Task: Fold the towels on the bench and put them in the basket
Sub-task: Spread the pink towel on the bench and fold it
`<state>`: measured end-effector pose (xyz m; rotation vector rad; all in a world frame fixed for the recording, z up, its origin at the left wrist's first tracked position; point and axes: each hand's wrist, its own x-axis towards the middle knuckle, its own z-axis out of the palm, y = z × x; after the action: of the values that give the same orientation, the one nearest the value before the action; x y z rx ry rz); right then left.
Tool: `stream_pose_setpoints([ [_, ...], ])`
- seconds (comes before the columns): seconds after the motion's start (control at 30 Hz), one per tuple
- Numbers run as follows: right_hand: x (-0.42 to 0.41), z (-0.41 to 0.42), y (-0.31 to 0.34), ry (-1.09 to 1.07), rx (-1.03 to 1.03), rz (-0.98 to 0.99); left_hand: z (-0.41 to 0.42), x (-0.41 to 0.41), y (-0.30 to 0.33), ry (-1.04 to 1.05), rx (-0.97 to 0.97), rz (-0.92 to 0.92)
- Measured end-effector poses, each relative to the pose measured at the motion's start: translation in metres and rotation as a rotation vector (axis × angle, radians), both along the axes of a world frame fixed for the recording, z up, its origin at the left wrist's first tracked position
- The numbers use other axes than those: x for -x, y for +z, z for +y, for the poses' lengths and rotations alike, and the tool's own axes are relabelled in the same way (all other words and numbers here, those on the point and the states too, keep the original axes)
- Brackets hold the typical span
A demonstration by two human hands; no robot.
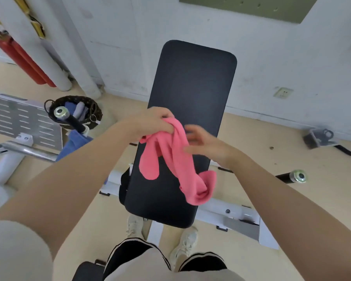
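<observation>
At frame centre, the left hand (152, 120) gripped the limp, light pink towel (170, 159) bunched over the bench (190, 88); the right hand (203, 142), fingers spread, reached alongside. Corners looked best to grab.

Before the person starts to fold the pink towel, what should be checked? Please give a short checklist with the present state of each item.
1. Left hand grips the pink towel at its top: ok.
2. Right hand has a hold on the towel: not ok; its fingers are spread beside the cloth.
3. Towel is spread flat for folding: not ok; it hangs bunched and twisted.
4. Bench pad offers free surface beyond the hands: ok.
5. Basket stands on the floor, left of the bench: ok.
6. Room left in the basket: cannot tell; bluish cloths already lie inside.
</observation>
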<state>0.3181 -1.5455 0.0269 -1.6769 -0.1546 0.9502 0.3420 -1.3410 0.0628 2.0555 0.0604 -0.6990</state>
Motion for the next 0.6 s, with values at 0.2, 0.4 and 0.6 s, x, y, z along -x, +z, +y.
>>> stream_pose_setpoints([
  [0.2,-0.017,0.044,0.033,-0.278,-0.001,-0.319,0.006,-0.01,0.009,-0.004,0.036,-0.143],
  [0.4,-0.014,0.063,0.035,-0.481,-0.456,0.097,0.056,0.003,-0.021,-0.211,0.155,0.102],
  [0.6,0.003,0.073,0.035,-0.745,-0.402,0.235,0.096,0.003,-0.036,-0.301,0.434,0.436],
])
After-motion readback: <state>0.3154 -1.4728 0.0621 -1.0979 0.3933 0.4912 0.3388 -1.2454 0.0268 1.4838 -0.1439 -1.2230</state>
